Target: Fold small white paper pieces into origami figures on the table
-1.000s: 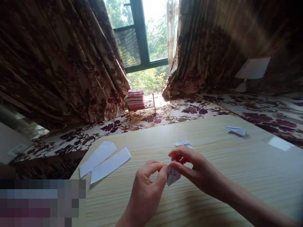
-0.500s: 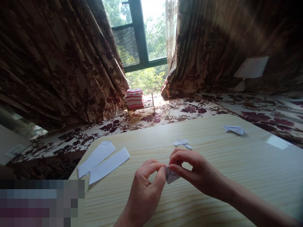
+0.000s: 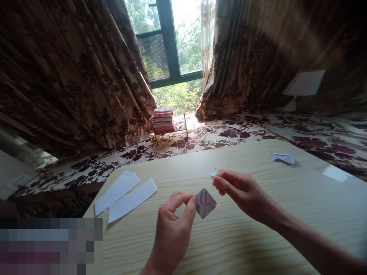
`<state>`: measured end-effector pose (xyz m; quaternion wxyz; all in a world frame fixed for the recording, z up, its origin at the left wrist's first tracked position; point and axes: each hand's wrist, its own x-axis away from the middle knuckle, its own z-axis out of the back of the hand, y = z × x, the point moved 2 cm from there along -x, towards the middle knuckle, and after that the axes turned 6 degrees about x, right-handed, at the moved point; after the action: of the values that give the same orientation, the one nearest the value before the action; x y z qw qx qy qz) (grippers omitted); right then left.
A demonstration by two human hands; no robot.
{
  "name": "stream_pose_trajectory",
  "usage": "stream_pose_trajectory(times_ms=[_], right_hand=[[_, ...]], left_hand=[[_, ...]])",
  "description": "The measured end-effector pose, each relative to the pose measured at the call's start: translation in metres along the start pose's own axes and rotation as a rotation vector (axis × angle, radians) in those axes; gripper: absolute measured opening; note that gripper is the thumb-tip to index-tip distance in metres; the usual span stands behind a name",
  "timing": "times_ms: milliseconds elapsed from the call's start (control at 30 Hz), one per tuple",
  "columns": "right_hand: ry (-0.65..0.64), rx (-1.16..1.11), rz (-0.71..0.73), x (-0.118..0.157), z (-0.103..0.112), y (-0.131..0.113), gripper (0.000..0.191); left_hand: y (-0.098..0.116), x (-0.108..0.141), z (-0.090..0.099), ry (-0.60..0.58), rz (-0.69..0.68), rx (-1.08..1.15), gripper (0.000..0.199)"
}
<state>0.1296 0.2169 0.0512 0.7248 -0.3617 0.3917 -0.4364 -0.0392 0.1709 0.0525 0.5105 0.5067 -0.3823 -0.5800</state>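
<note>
Hanging dark and flowered beyond the table (image 3: 183, 164), heavy curtains (image 3: 86, 68) part around a sunlit window (image 3: 169, 42). Pale and wood-grained, the table carries the handiwork. Past its far right stands a white-shaded lamp (image 3: 305, 82); past its far edge sits a stack of striped cloths (image 3: 163, 121).

Over the table's near half, two bare hands work apart. The left hand (image 3: 174, 221) clamps thumb and forefinger on one paper corner. The right hand (image 3: 243, 189), over the table's middle, has thumb and fingers drawn close; whether they meet or hold anything cannot be told. Two white strips of paper (image 3: 133, 200) lie at the table's left side, a folded piece of paper (image 3: 283, 158) at its far right, and a scrap (image 3: 214, 173), partly hidden by the right hand, toward its middle.

Smallest of the main subjects is the printed paper square (image 3: 205, 203), held up over the table's near half like a diamond, left corner gripped, the others free. Good handling appears to call for a light pinch near the very tip, leaving most of the face open to the right hand. Edges are best matched before any crease is pressed: on paper this small, a slight slip would likely show, and a hard squeeze could dent the corner.
</note>
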Motion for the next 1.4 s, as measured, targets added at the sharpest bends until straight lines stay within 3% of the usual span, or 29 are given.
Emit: stream_pose_trajectory(times_ms=[167, 467, 667, 833, 933, 1000, 1167, 1300, 1400], right_hand=[[-0.178, 0.006, -0.007, 0.005, -0.009, -0.004, 0.031], [-0.317, -0.018, -0.019, 0.011, -0.017, -0.005, 0.031], [-0.353, 0.086, 0.044, 0.015, -0.024, -0.007, 0.035], [-0.385, 0.110, 0.039, 0.020, -0.033, 0.005, 0.033], [-0.447, 0.062, 0.010, 0.019, -0.039, 0.015, 0.039], [-0.419, 0.052, 0.008, 0.018, -0.037, 0.017, 0.043], [-0.254, 0.042, -0.057, 0.024, -0.027, 0.012, 0.046], [-0.120, -0.144, -0.142, 0.055, -0.028, 0.004, 0.044], [-0.019, -0.202, -0.103, 0.075, -0.036, -0.001, 0.044]], left_hand=[[-0.003, -0.001, 0.002, 0.005, 0.082, 0.130, 0.020], [-0.005, 0.002, -0.002, -0.058, 0.138, 0.206, 0.020], [-0.004, 0.003, -0.001, -0.041, 0.112, 0.093, 0.020], [-0.012, 0.008, -0.005, -0.026, 0.239, 0.078, 0.019], [-0.018, 0.007, -0.007, 0.021, 0.182, 0.029, 0.023], [-0.021, 0.004, -0.009, -0.003, 0.136, 0.050, 0.027], [-0.023, -0.004, -0.011, -0.078, 0.177, 0.136, 0.028], [-0.011, 0.016, -0.007, -0.115, 0.135, 0.160, 0.037], [-0.004, 0.040, -0.005, -0.074, 0.052, 0.155, 0.037]])
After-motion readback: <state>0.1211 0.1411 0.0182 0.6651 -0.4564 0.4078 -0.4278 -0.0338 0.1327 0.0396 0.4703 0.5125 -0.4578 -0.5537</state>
